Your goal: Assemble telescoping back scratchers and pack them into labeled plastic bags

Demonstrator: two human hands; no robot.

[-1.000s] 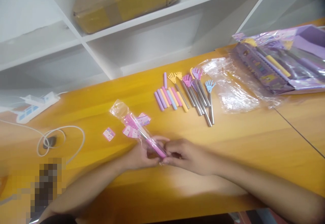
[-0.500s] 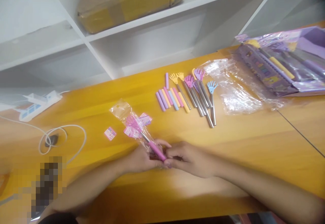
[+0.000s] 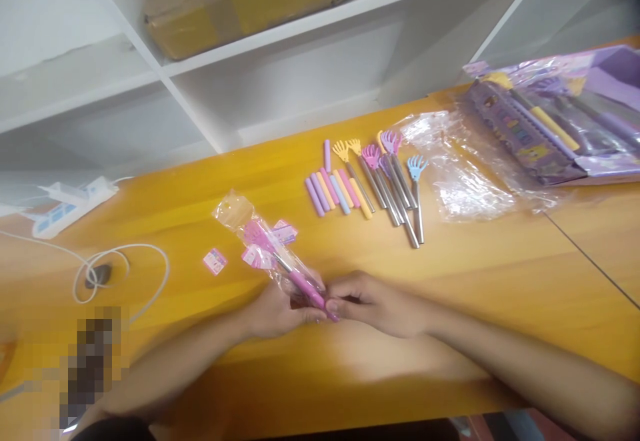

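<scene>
A pink back scratcher (image 3: 307, 288) lies inside a clear plastic bag (image 3: 233, 209), its claw head pointing up and left. My left hand (image 3: 280, 309) is closed around the bagged handle from the left. At the handle's lower end, my right hand (image 3: 357, 302) pinches the bag and handle tip with thumb and fingers. A pink printed card (image 3: 259, 256) sits by the claw head, and another card (image 3: 285, 232) shows just to its right. One more small card (image 3: 215, 261) lies on the table to the left.
Several loose claw-headed metal rods (image 3: 400, 188) and coloured handle sleeves (image 3: 327, 189) lie beyond my hands. Crumpled clear bags (image 3: 475, 191) and a purple display box (image 3: 530, 151) stand right. A power strip (image 3: 75, 208) and white cable (image 3: 163, 261) are left; shelves (image 3: 300, 88) rise behind.
Both hands stay on the bagged back scratcher. My left fingers have shifted along the handle and the right hand's grip at the lower end has changed slightly. The view has moved a little.
</scene>
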